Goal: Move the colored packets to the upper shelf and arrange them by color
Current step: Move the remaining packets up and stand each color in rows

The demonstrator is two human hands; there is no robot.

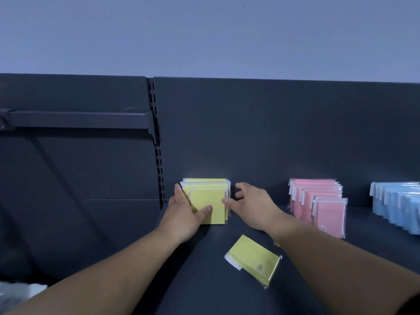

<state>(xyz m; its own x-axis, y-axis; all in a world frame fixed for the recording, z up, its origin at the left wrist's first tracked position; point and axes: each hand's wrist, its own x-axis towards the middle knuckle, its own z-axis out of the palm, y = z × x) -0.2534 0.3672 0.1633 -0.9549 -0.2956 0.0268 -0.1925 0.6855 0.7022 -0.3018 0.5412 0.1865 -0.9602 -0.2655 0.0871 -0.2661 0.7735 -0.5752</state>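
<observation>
Yellow stack point(210, 196) stands at the shelf's point(204, 287) far-left corner, against the back panel point(261, 133), just right of the slotted upright point(157, 155). Open shelf runs between the stack and the pink row point(318, 201); the blue row point(395, 201) is further right. Left hand point(181, 214) grips the stack, with fingers down its left side and thumb on the front face. Right hand point(254, 205) holds nothing: fingers loosely bent, thumb tip touching the stack's right edge. A loose yellow packet point(253, 260) lies flat nearer, between the forearms.
</observation>
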